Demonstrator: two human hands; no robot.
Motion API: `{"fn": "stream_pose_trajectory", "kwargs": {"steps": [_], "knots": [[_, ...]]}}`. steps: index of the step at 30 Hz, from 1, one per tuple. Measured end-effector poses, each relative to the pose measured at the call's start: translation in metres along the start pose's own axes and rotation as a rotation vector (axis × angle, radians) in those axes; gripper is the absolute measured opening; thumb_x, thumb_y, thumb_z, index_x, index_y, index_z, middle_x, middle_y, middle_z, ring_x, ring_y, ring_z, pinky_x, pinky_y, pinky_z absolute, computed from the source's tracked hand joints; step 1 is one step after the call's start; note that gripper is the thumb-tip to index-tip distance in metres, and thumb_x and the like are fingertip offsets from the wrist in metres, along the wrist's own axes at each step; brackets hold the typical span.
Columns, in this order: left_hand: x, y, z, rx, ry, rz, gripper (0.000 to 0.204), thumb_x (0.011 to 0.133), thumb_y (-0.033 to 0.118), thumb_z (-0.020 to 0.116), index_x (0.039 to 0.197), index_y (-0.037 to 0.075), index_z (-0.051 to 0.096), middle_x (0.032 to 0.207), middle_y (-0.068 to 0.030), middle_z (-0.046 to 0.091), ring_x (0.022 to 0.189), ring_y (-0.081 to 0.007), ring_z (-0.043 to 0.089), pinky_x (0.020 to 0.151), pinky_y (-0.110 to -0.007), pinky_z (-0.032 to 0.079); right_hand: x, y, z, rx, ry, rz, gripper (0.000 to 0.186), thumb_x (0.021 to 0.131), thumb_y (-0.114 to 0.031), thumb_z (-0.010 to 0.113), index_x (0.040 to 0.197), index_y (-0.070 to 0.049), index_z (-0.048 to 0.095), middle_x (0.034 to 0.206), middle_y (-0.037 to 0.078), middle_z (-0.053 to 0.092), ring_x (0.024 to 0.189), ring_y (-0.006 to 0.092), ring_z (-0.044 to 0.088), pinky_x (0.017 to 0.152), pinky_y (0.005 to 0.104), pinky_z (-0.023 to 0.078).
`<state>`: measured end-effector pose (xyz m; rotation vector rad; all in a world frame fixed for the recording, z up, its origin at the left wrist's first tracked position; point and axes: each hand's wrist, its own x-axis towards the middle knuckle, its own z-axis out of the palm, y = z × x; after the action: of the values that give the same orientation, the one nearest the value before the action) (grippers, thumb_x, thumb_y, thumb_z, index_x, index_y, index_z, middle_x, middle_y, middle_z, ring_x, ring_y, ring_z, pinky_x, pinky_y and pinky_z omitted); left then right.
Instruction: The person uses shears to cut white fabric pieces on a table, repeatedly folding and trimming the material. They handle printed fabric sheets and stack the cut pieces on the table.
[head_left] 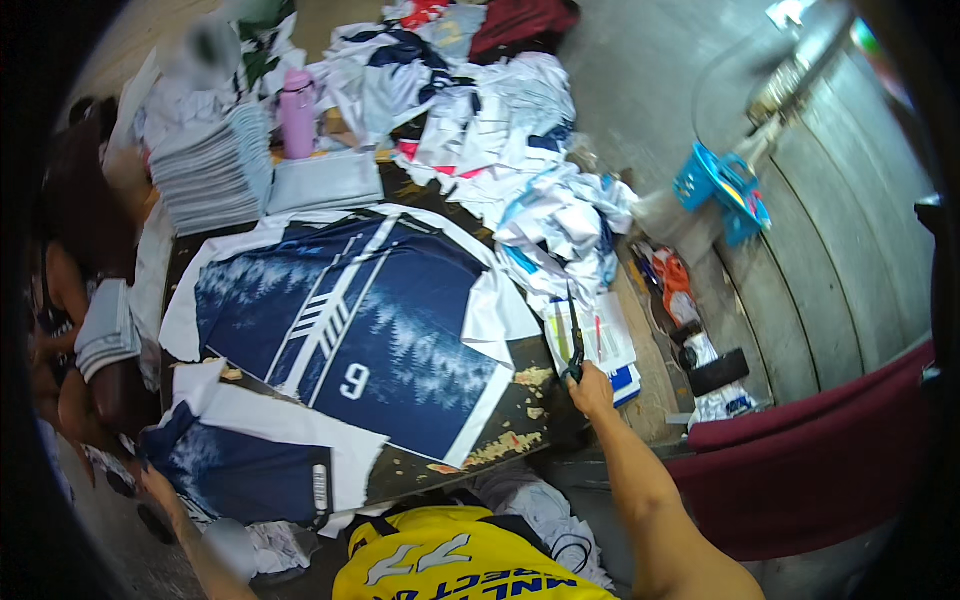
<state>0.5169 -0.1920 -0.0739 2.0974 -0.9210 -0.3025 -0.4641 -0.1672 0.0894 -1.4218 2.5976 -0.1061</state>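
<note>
My right hand [592, 390] is closed round the handles of a pair of dark scissors [576, 345], whose blades point away from me over some papers. Low on the left, my left hand [156, 486] grips the edge of a smaller navy printed fabric piece [250, 468] with a white border. Its fingertips are partly hidden by the cloth. Between my hands, a large navy fabric panel [420, 300] lies flat, printed with pale trees, white stripes and a number. White margins surround its print.
The dark worktable [500, 430] has a worn surface. Behind the panel stand a stack of folded grey cloth [212, 170], a pink bottle [298, 115] and heaped white scraps [500, 110]. A blue basket [715, 185] hangs at right. Another person [70, 290] sits at far left.
</note>
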Motion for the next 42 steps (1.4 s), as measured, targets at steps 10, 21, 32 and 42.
{"fn": "stream_pose_trajectory", "kwargs": {"steps": [10, 21, 32, 42], "knots": [[-0.314, 0.403, 0.002, 0.067, -1.544, 0.763, 0.034, 0.098, 0.024, 0.076, 0.12, -0.002, 0.071, 0.108, -0.0229, 0.075, 0.1, -0.0315, 0.072, 0.093, -0.045, 0.053, -0.115, -0.112, -0.07, 0.89, -0.078, -0.76, 0.082, 0.078, -0.037, 0.096, 0.144, -0.004, 0.061, 0.152, 0.012, 0.062, 0.138, 0.0309, 0.058, 0.116, 0.0467, 0.045], [-0.253, 0.447, -0.008, -0.143, -2.159, 0.744, 0.039, 0.092, 0.03, 0.083, 0.119, 0.002, 0.075, 0.097, -0.008, 0.077, 0.09, -0.014, 0.066, 0.082, -0.036, 0.054, -0.195, -0.106, -0.377, -0.014, 0.384, -0.748, 0.026, 0.086, -0.01, 0.073, 0.112, -0.003, 0.072, 0.101, 0.014, 0.074, 0.091, 0.0319, 0.071, 0.084, 0.0407, 0.055], [-0.02, 0.577, 0.129, -0.323, 0.234, 1.372, 0.019, 0.092, 0.01, 0.077, 0.11, 0.004, 0.073, 0.098, -0.0137, 0.065, 0.095, -0.037, 0.063, 0.088, -0.046, 0.05, -0.113, -0.067, -0.305, -0.044, 1.491, -0.231, 0.023, 0.092, -0.02, 0.074, 0.112, -0.009, 0.074, 0.111, 0.014, 0.076, 0.102, 0.0391, 0.072, 0.092, 0.0477, 0.054], [0.059, 0.324, 0.202, -0.526, -1.141, 0.017, 0.056, 0.107, 0.013, 0.039, 0.162, 0.021, 0.051, 0.101, -0.007, 0.067, 0.079, -0.0161, 0.065, 0.068, -0.033, 0.057, -0.124, -0.149, 0.124, 1.446, 0.303, 0.623, 0.033, 0.1, -0.006, 0.061, 0.131, -0.005, 0.072, 0.102, 0.008, 0.074, 0.08, 0.0141, 0.067, 0.061, 0.0288, 0.055]]}}
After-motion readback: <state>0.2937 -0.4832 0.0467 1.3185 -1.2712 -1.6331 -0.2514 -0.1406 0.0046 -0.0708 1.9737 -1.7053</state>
